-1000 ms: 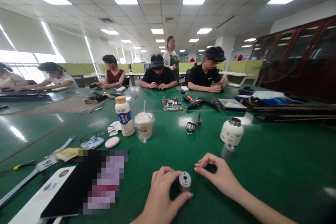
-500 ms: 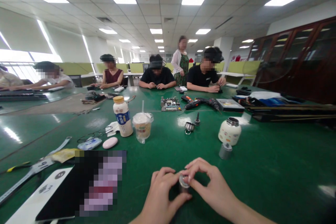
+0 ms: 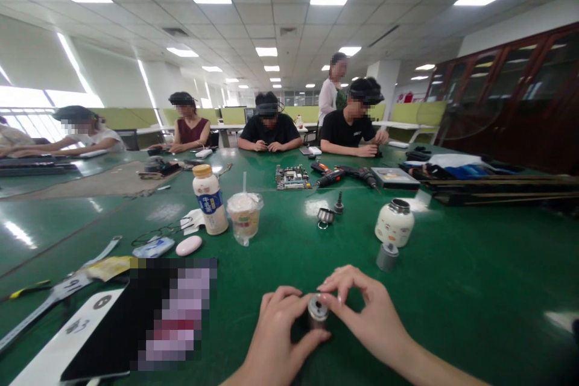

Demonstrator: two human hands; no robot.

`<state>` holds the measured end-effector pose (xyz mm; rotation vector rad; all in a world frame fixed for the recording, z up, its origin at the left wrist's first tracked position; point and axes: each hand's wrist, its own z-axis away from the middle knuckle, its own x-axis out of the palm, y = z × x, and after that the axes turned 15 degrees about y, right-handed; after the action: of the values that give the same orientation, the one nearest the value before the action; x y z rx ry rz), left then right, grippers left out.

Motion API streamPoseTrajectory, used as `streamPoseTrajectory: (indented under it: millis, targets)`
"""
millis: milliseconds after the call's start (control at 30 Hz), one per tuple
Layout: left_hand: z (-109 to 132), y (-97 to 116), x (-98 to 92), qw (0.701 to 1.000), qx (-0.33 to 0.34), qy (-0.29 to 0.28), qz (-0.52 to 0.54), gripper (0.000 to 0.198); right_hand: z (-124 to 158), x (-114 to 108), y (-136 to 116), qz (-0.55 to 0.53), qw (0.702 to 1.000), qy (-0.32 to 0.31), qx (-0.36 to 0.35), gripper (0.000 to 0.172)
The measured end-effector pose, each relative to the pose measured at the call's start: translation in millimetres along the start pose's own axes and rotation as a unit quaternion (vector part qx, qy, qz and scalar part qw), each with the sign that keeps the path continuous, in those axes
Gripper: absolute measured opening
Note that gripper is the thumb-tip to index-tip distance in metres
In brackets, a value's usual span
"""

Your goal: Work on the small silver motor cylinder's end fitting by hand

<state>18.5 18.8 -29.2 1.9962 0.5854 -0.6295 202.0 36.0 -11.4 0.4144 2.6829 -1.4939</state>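
Note:
A small silver metal cylinder [image 3: 318,311] stands on the green table [image 3: 452,289] close in front of me. My left hand [image 3: 274,338] wraps around it from the left, thumb under its front. My right hand [image 3: 362,313] meets it from the right, thumb and forefinger pinched at its top rim. Whether a small part sits in that pinch is hidden. Beyond them stand a small grey cap [image 3: 388,256] and a white round bottle [image 3: 394,222] with an open metal neck.
A tablet [image 3: 136,319] lies at my left, by a ruler [image 3: 58,298]. A milk bottle [image 3: 210,200], a lidded drink cup [image 3: 244,216], a metal ring part [image 3: 325,216], a circuit board [image 3: 292,177] and power drills [image 3: 348,176] lie mid-table. Several people sit at the far side; one stands.
My right hand came down from the open table onto the cylinder's top and now pinches at its rim. My left hand kept its hold. The standing person walked to the right.

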Motion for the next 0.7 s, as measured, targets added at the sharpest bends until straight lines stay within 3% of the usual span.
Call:
streamPoseTrajectory:
  millis: [100, 267, 367, 533, 633, 700]
  targets:
    - [-1.0, 1.9, -1.2, 1.0, -0.005, -0.007, -0.007, 0.024, -6.8, -7.7, 15.1, 0.013, 0.999, 0.023, 0.02, 0.026]
    - [-1.7, 2.5, -2.1, 1.0, -0.013, -0.007, -0.008, 0.026, -12.0, -21.3, 42.6, 0.117, 0.99, -0.057, 0.051, 0.016]
    - [-1.4, 0.6, -0.9, 1.0, -0.015, -0.009, -0.009, 0.029, -11.2, -22.6, 48.3, 0.131, 0.988, -0.074, 0.042, 0.012]
    - [-0.9, -2.2, 1.4, 1.0, -0.014, -0.011, -0.006, 0.029, -11.8, -18.1, 38.1, 0.064, 0.995, -0.038, 0.067, 0.019]
    - [-1.0, -2.5, 1.6, 1.0, -0.007, -0.016, 0.003, 0.029, -9.0, -12.9, 20.6, 0.01, 0.999, -0.013, 0.044, 0.021]
    - [-1.1, -3.0, 1.7, 1.0, -0.001, -0.014, 0.012, 0.032, -4.8, -8.3, 8.2, -0.005, 0.999, -0.03, 0.025, 0.021]
